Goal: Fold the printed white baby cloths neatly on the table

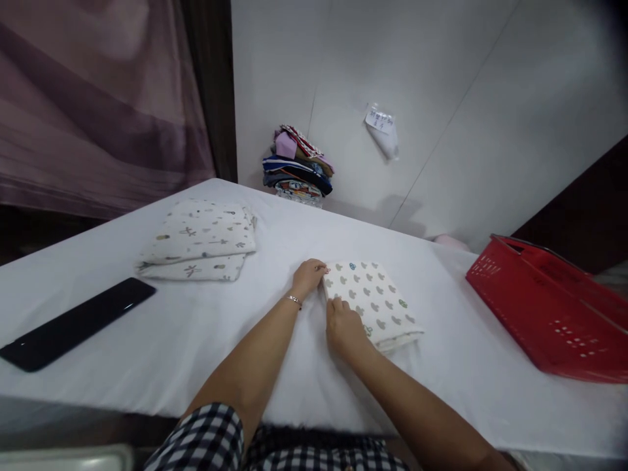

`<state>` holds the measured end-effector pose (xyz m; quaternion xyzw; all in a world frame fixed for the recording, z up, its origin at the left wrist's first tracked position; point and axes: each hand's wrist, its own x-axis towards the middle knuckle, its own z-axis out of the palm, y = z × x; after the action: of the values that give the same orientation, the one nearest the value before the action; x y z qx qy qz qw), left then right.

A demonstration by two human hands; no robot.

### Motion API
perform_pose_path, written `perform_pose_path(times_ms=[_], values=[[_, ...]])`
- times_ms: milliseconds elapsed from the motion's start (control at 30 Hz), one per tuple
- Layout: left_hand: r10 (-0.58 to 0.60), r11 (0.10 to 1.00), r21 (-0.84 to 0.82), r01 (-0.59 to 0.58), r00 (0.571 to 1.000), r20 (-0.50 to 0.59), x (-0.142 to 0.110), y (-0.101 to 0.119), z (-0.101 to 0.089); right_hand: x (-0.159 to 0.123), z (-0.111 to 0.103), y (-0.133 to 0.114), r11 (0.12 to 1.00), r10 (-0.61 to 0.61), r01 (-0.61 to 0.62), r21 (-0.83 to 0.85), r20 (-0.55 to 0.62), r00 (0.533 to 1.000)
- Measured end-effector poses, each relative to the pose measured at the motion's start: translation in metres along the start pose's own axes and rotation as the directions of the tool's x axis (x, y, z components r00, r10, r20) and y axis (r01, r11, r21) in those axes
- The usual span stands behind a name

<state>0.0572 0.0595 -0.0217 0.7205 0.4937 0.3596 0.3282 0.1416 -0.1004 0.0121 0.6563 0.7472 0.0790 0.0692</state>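
Note:
A folded white cloth (375,291) with grey mushroom-like shapes and a few coloured ones lies flat on the white-covered table (275,366). At its far left corner, my left hand (309,276) pinches the edge; a bracelet is on that wrist. My right hand (343,325) has its fingers curled on the same cloth's left edge, nearer to me. What lies under those fingers is hidden. To the left rests another folded white cloth (206,235) with small plant-like prints, apart from both hands.
A long black flat object (81,324) lies on the table's left. The red plastic basket (549,307) stands at the right. Behind the far edge is a stack of folded fabrics (298,163) against the wall, where a paper note (383,131) hangs. A pinkish curtain (98,98) hangs at left.

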Motion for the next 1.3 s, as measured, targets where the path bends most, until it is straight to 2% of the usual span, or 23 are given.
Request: perform_pose_path(times_ms=[100,200,333,400,467,567,667,733,833,900,967,1000,1067,1133,1300], values=[[-0.013,1.0,-0.014,0.012,1.0,-0.017,0.0,0.0,0.001,-0.023,0.005,-0.002,0.998,-0.029,0.032,0.053,-0.041,0.999],[-0.019,1.0,-0.004,0.019,1.0,-0.015,-0.002,0.0,0.002,-0.045,0.02,-0.002,0.99,-0.039,0.056,0.131,-0.13,0.991],[-0.004,1.0,0.0,0.004,0.999,-0.032,-0.006,0.001,0.003,-0.064,0.044,-0.001,0.975,-0.087,0.137,0.177,-0.265,0.96],[-0.007,1.0,-0.003,0.007,0.999,-0.034,-0.007,0.003,0.003,-0.069,0.049,-0.002,0.964,-0.113,0.182,0.193,-0.321,0.94],[-0.043,0.999,0.008,0.043,0.999,-0.016,-0.006,0.005,0.002,-0.075,0.047,-0.002,0.952,-0.121,0.207,0.227,-0.345,0.931],[-0.107,0.993,0.04,0.107,0.994,0.004,-0.007,0.012,0.0,-0.085,0.035,0.003,0.913,-0.162,0.263,0.31,-0.317,0.935],[-0.136,0.988,0.073,0.139,0.99,-0.039,-0.017,0.02,0.0,-0.096,0.022,0.023,0.837,-0.197,0.324,0.441,-0.309,0.93],[-0.192,0.98,0.041,0.194,0.98,-0.048,-0.029,0.026,0.001,-0.1,0.019,0.048,0.803,-0.105,0.302,0.513,-0.377,0.92],[-0.355,0.923,-0.132,0.362,0.932,0.079,-0.049,0.036,0.005,-0.096,0.022,0.101,0.761,0.172,0.174,0.625,-0.453,0.875],[-0.429,0.85,-0.25,0.464,0.885,0.181,-0.061,0.043,0.008,-0.088,0.028,0.138,0.671,0.376,0.006,0.741,-0.348,0.859],[-0.46,0.796,-0.325,0.51,0.86,0.223,-0.071,0.048,0.01,-0.077,0.035,0.171,0.526,0.53,-0.196,0.828,-0.138,0.837],[-0.467,0.783,-0.344,0.518,0.855,0.226,-0.075,0.05,0.01,-0.072,0.038,0.184,0.447,0.569,-0.284,0.848,-0.024,0.822],[-0.474,0.776,-0.346,0.528,0.849,0.232,-0.081,0.052,0.011,-0.063,0.044,0.203,0.318,0.6,-0.415,0.852,0.157,0.784],[-0.472,0.782,-0.327,0.531,0.846,0.246,-0.084,0.052,0.012,-0.055,0.049,0.213,0.244,0.596,-0.49,0.837,0.269,0.757],[-0.496,0.813,-0.23,0.535,0.843,0.209,-0.084,0.053,0.019,-0.039,0.051,0.222,0.208,0.476,-0.567,0.797,0.424,0.77]])
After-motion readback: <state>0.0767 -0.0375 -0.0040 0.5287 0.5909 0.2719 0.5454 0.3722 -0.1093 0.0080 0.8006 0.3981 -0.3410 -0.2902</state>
